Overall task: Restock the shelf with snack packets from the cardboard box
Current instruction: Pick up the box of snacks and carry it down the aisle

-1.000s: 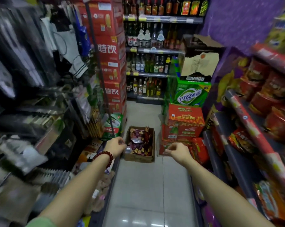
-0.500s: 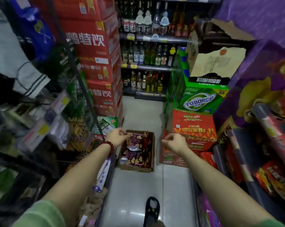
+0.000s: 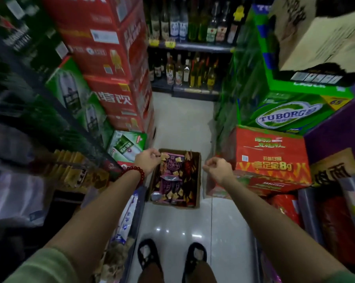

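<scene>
Cardboard box (image 3: 197, 180) of purple snack packets (image 3: 172, 180) sits on the pale tiled floor (image 3: 182, 123), far down the aisle between stacked red cartons (image 3: 111, 94) left and a Tuborg case (image 3: 284, 115) right. Both hands are empty, fingers loosely curled: left hand (image 3: 149, 161) over the box's left rim, right hand (image 3: 218, 167) just right of it.

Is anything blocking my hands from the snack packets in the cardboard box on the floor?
Nothing visible does. The open brown cardboard box has no lid, the purple snack packets lie exposed, and the left hand and right hand flank it.
</scene>
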Tool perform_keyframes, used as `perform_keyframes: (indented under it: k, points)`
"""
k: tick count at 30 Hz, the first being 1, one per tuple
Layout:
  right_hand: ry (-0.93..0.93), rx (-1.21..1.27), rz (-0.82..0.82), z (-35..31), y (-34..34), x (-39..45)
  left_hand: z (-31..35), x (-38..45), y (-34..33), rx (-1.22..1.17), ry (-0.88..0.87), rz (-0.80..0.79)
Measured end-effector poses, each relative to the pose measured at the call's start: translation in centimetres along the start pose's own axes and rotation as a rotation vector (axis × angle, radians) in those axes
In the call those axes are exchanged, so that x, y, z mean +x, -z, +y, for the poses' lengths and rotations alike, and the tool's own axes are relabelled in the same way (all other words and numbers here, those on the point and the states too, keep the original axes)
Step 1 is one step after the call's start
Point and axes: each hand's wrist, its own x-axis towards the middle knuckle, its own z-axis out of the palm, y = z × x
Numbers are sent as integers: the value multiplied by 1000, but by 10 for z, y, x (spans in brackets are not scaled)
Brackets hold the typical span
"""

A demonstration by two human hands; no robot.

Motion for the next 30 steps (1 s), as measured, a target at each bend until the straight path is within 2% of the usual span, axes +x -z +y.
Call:
perform_keyframes:
  k: [16,20,25,30]
  points:
    - [-60,-14,14,190,-189,207,-236,218,-155,-17,69,-2]
    - [-92,75,74,240,-237,254,-290,266,-197,-15,64,32]
    - [-89,33,180,285,-286,300,-346,316,-233,-77,13,88]
    - [-75,52,228,318,-309,327,-377,346,-252,-114,11,103]
